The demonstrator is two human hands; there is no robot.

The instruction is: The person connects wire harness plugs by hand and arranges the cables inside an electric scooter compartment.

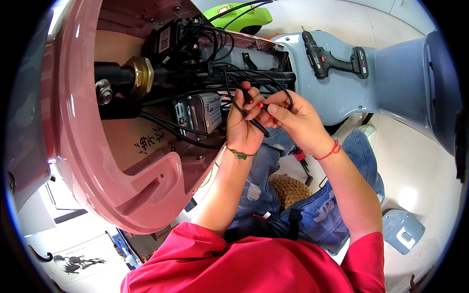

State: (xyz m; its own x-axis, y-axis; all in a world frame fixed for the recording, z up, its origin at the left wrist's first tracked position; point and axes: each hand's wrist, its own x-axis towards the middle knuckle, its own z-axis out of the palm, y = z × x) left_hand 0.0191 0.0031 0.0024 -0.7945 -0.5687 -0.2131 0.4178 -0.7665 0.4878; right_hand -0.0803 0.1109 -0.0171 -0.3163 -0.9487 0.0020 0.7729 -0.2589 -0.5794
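Note:
My left hand (243, 128) pinches a black cable connector (247, 96) with a red end. Close against it, my right hand (303, 122) holds a second black connector (264, 107), also red at its tip. The two ends face each other and seem slightly apart, though fingers partly cover them. Another black cable end (260, 125) hangs below my left fingers. Behind my hands, black cables (229, 73) run from the opened pink scooter shell (80, 97). Inside it sit a silver box (207, 112), a black box (165, 40) and a steering tube with a brass nut (141, 76).
A black cordless drill (332, 61) lies on the grey-blue scooter body (391, 68) at the right. Beyond the shell is a green panel (234, 17). A grey cover (403, 230) rests on the floor at lower right. A woven stool (289, 189) shows between my legs.

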